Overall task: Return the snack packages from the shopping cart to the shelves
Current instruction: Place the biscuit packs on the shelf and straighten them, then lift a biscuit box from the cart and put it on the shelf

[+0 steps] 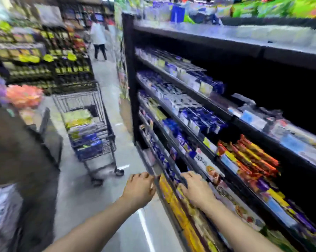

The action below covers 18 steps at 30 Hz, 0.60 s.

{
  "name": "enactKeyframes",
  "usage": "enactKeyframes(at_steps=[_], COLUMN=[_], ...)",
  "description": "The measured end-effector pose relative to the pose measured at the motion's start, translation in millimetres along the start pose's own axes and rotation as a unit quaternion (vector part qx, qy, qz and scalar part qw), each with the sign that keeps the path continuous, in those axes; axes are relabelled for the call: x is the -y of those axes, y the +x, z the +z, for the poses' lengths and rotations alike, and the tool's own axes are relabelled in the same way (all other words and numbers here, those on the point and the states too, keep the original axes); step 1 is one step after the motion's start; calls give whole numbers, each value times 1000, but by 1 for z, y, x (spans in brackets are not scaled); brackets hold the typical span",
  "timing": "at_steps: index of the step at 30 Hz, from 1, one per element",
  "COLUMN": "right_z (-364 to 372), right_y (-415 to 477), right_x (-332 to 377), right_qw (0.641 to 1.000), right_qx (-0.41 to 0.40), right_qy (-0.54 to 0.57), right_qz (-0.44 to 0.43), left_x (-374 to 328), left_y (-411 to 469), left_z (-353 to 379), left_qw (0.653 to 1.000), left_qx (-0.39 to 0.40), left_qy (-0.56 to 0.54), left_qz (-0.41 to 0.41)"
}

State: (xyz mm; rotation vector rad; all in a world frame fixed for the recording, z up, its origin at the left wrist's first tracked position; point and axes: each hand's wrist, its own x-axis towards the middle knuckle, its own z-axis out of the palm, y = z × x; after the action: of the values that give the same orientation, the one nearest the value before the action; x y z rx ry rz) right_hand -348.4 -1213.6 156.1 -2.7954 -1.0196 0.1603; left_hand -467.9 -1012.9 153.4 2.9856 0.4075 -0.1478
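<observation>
- Our left hand is at the aisle side of the lowest shelf, its fingers curled against the end of the yellow packs. The blur keeps us from telling whether it grips one.
- Our right hand lies palm down on the packs on that same low shelf, fingers stretched forward and only slightly bent, with nothing clasped in it.
- The yellow packs run in a row along the shelf's front edge, between our two hands.
- Just beyond the right hand, the shelves rise in dark tiers. Red and orange packs lie on a middle tier, and blue packs fill the tiers further along.
- The cart stands in the aisle well apart from us, near the far end of the shelves. Snack packs are piled in its basket, green and yellow ones over blue ones.
- Far down the aisle a person in a white top stands, too blurred to tell more.
</observation>
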Motion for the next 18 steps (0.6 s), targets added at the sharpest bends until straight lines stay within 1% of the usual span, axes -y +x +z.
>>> enactKeyframes(at_steps=[3,6,10,12,15,18], right_z=[7,13,19,23,33,48], right_y=[62,124,199,233,284,335], right_x=[32,62,109,135,175,215], right_qw=[999,992,983,977,969,965], right_qx=[21,38,71,84,97,108], right_qy=[-3,-1,19,34,23,16], right_qz=[-47,-117,-171,-193,-224,-238], left_x=[51,96,152,182,229,282], left_y=[18,35,50,59,75,97], left_z=[-11,-23,-27,-25,-26,-24], left_qw=[997,992,980,975,967,963], left_qx=[7,-5,-9,-16,-28,-37], left_qy=[-2,16,19,17,2,2], left_qz=[-82,-125,-196,-221,-253,-267])
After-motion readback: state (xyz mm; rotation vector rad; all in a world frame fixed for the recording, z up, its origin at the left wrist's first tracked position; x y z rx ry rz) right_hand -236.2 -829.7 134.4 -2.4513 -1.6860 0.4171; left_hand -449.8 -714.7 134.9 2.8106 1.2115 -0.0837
